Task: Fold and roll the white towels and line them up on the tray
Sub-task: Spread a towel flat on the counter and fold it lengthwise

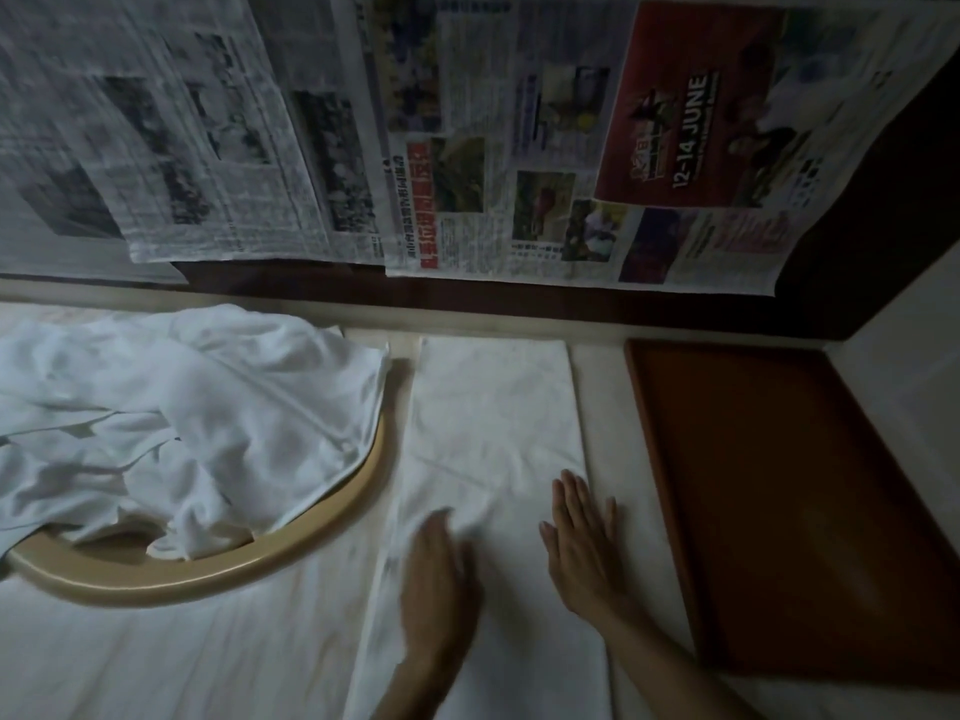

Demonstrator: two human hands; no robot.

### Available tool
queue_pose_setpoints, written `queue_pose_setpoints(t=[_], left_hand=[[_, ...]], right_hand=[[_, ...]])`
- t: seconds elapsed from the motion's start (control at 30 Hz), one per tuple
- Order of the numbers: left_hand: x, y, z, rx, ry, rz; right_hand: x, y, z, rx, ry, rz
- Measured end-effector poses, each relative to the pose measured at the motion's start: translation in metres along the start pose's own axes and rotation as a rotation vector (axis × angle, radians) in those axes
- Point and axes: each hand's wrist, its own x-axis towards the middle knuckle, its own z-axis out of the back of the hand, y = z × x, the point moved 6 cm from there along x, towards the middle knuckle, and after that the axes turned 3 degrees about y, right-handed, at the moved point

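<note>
You've got both hands flat on a folded white towel point(493, 433), a long narrow strip running away from you down the middle of the white sheet point(208, 657). Your left hand point(439, 574) lies palm down on the strip's near-left part, fingers straight & together, gripping nothing; it's motion-blurred, so finer finger detail can't be read. Your right hand point(582, 543) is palm down too, fingers straight & slightly spread, on the strip's right edge w/ fingertips pointing toward the wall; also holding nothing, just pressing on cloth. A few creases show in the towel btwn and beyond the hands.

Left of the strip: a heap of unfolded white towels point(171, 423) piled in a round beige tray point(311, 543); the heap spills over the far & left rim, only the near-right arc of rim is showing. The heap's right corner sits just beside the strip's far-left edge.

Right of the strip: a rectangular red-brown tray point(810, 511), nothing on it, set apart from the towel by a bare band of sheet.

Behind everything, newspaper sheets point(467, 148) hang on the dark wall, one w/ a red ad reading "12-14 JUNE". Lighting is dim.
</note>
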Motion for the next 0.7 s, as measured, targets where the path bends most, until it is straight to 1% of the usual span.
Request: queue_pose_setpoints(t=[0.03, 0.07, 0.1, 0.13, 0.17, 0.23, 0.27, 0.3, 0.33, 0.37, 0.4, 0.43, 0.47, 0.57, 0.6, 0.63, 0.7], left_hand=[[-0.006, -0.019, -0.021, 0.012, 0.123, -0.239], [-0.010, -0.025, -0.042, 0.104, 0.255, -0.450], [-0.006, -0.022, -0.053, 0.217, 0.332, -0.570], [0.005, -0.008, -0.058, 0.294, 0.348, -0.580], [0.021, 0.009, -0.057, 0.328, 0.334, -0.496], [0.058, 0.041, -0.042, 0.323, 0.207, -0.217], [0.069, 0.047, -0.036, 0.306, 0.172, -0.121], [0.074, 0.042, -0.036, 0.275, 0.195, -0.125], [0.074, 0.028, -0.043, 0.249, 0.264, -0.249], [0.068, 0.010, -0.053, 0.267, 0.340, -0.445], [0.061, -0.002, -0.062, 0.304, 0.397, -0.593], [0.062, -0.005, -0.066, 0.348, 0.420, -0.637], [0.072, 0.001, -0.070, 0.382, 0.404, -0.585], [0.118, 0.025, -0.065, 0.349, 0.212, -0.128], [0.124, 0.022, -0.067, 0.312, 0.193, -0.093], [0.125, 0.009, -0.074, 0.261, 0.272, -0.170], [0.118, -0.022, -0.095, 0.259, 0.449, -0.578]], right_hand=[[0.004, -0.003, 0.000, -0.002, -0.004, 0.010], [0.005, -0.005, -0.001, -0.001, -0.012, 0.017], [0.006, -0.007, -0.002, -0.001, -0.017, 0.026], [0.005, -0.008, -0.003, -0.007, -0.018, 0.031], [0.004, -0.009, -0.004, -0.018, -0.016, 0.035], [0.006, -0.006, -0.002, -0.033, -0.008, 0.018], [0.009, -0.005, 0.001, -0.022, -0.011, -0.005], [0.016, -0.003, 0.005, -0.004, -0.012, -0.026], [0.024, -0.002, 0.009, 0.005, -0.022, -0.041], [0.034, -0.001, 0.012, 0.004, -0.028, -0.042], [0.044, -0.002, 0.013, 0.006, -0.025, -0.035], [0.053, -0.004, 0.013, 0.011, -0.012, -0.015], [0.060, -0.007, 0.011, 0.015, -0.003, 0.008], [0.068, -0.015, 0.004, 0.035, -0.004, 0.015], [0.068, -0.015, 0.004, 0.047, -0.011, 0.011], [0.067, -0.016, 0.004, 0.049, -0.019, 0.011], [0.065, -0.017, 0.004, 0.037, -0.034, 0.009]])
